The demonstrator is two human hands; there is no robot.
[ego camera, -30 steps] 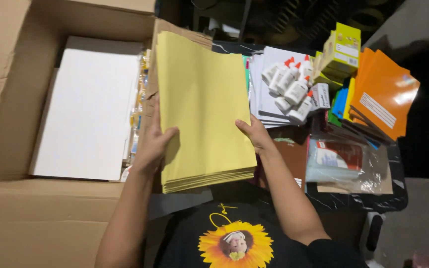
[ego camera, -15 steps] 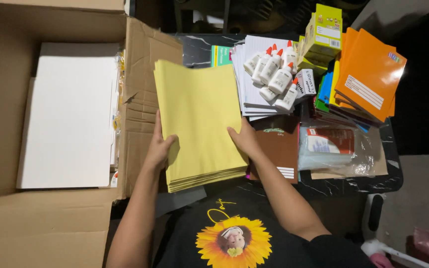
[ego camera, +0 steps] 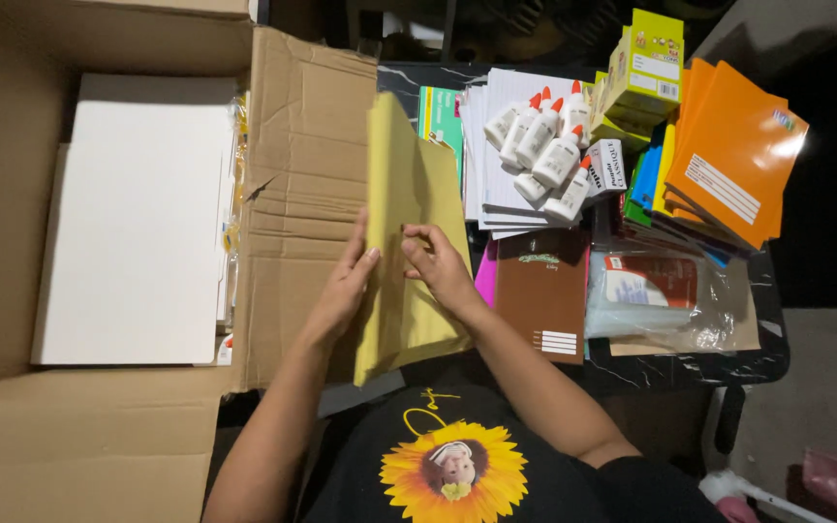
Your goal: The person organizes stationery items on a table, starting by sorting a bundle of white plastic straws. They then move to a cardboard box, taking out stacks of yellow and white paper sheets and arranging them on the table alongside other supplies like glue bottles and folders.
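- Nearest, at 6 o'clock, is the person's black shirt (ego camera: 496, 465) with a sunflower print.
- The left hand (ego camera: 341, 286) lies flat, fingers stretched, against the left face of a yellow paper stack (ego camera: 409, 242); the right hand (ego camera: 438, 266) pinches the stack's right face with curled fingers. Both hands grasp the stack between them.
- The yellow paper stack stands tilted on edge near the centre, its lower end toward 6 o'clock and its upper corner toward 12, just over the right flap of the cardboard box (ego camera: 302, 194).
- At 3 o'clock from the hands a brown notebook (ego camera: 544, 291) lies on the dark counter (ego camera: 690, 363), with a pink sheet edge just beside it.
- Farther toward 3 o'clock sits a clear plastic packet (ego camera: 661, 300) with a red and white item inside.
- At 9 o'clock the open cardboard box holds a white slab (ego camera: 138, 223), lying flat.
- At 1 o'clock white glue bottles (ego camera: 544, 150) with red caps rest on a pile of white booklets (ego camera: 496, 116).
- Toward 2 o'clock, orange notebooks (ego camera: 738, 145) fan out over blue and green ones; small yellow-green boxes (ego camera: 641, 68) stand stacked beside them, farthest off.
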